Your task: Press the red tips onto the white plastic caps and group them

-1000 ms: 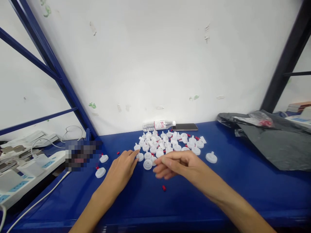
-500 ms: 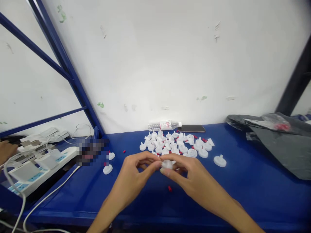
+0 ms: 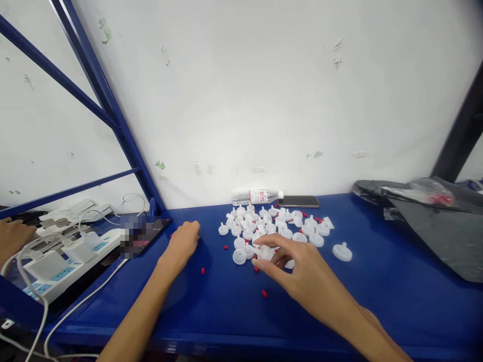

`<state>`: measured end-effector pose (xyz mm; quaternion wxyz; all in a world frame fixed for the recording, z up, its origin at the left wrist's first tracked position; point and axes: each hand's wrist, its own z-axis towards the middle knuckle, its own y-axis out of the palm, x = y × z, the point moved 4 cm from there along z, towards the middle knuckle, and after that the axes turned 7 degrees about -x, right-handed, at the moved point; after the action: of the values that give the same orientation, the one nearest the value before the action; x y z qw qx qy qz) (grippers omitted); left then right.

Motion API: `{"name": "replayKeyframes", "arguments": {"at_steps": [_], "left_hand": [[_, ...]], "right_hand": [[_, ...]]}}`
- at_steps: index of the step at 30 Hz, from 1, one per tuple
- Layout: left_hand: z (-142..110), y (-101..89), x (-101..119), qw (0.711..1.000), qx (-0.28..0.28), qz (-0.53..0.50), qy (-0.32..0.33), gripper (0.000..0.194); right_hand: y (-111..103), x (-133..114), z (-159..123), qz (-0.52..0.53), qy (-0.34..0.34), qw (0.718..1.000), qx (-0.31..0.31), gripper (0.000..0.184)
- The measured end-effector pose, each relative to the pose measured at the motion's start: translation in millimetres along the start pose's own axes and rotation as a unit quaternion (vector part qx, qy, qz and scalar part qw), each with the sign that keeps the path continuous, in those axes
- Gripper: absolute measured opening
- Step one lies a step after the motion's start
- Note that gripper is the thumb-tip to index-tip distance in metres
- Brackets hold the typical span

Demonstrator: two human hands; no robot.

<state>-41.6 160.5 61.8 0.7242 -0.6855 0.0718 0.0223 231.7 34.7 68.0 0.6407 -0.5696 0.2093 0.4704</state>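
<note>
My right hand (image 3: pixel 298 259) pinches a white plastic spout cap (image 3: pixel 265 253) between thumb and fingertips, just in front of the pile. My left hand (image 3: pixel 185 240) rests low on the blue table to the left, its fingers curled over; whatever is under or in them is hidden. Between and behind the hands spreads a heap of white round spout caps (image 3: pixel 247 234), each a disc with a narrow nozzle. Small red tips lie about, one red tip (image 3: pixel 264 293) near the right hand and another red tip (image 3: pixel 203 270) nearer the left.
Behind the heap lie a clear plastic bottle (image 3: pixel 260 196) and a dark phone (image 3: pixel 299 201). One lone spout cap (image 3: pixel 342 252) sits to the right, before a grey plastic bag (image 3: pixel 430 226). At left are another phone (image 3: pixel 151 234), a power strip (image 3: pixel 75 261) with cables, and another person's hand (image 3: pixel 17 236).
My hands were together around a white cap; the left has moved away to the left side of the table. The right keeps a white cap. The other person's hand shows more.
</note>
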Motion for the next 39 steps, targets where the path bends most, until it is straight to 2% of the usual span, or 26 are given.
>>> {"name": "replayKeyframes", "arguments": {"at_steps": [5,10,13,16,17,18,19,20,22,24,33,39], "left_hand": [[2,4.6,7,1.000,-0.006,0.010,0.005,0.022],[0,1.4,15,1.000,0.006,-0.020,0.019,0.025],[-10,-10.1,23,0.997,0.029,-0.062,0.035,0.027],[-32,-30.8,38,0.987,0.062,-0.134,0.067,0.034],[-41,-38.4,45,0.979,0.065,-0.176,0.084,0.034],[-50,-44.9,51,0.946,0.051,-0.303,0.101,0.032],[-59,-50.3,58,0.902,0.027,-0.414,0.118,0.032],[-67,-55.1,66,0.860,0.002,-0.492,0.134,0.033],[-80,-62.9,79,0.800,-0.023,-0.580,0.154,0.031],[-87,-65.9,89,0.768,-0.040,-0.616,0.171,0.028],[-84,-58.8,102,0.741,-0.020,-0.646,0.182,0.024],[-85,-55.3,107,0.722,-0.016,-0.665,0.188,0.025]], "right_hand": [[-2,0,0,-0.005,-0.003,1.000,0.003,0.029],[-2,1,0,-0.024,-0.002,1.000,0.005,0.029],[-1,2,0,-0.031,0.000,0.999,0.009,0.030],[-1,1,1,-0.027,-0.009,1.000,0.013,0.032],[-1,0,1,-0.022,-0.013,1.000,0.016,0.032],[-1,0,1,-0.018,-0.015,1.000,0.021,0.034],[-2,-1,1,-0.015,-0.017,0.999,0.026,0.035],[-3,-1,1,-0.013,-0.018,0.999,0.034,0.038],[-5,-2,-1,-0.011,-0.021,0.998,0.050,0.042],[-6,-3,-2,-0.008,-0.027,0.998,0.061,0.042],[-7,-3,-3,-0.001,-0.056,0.995,0.084,0.035],[-5,1,-4,-0.006,-0.045,0.996,0.075,0.039]]}}
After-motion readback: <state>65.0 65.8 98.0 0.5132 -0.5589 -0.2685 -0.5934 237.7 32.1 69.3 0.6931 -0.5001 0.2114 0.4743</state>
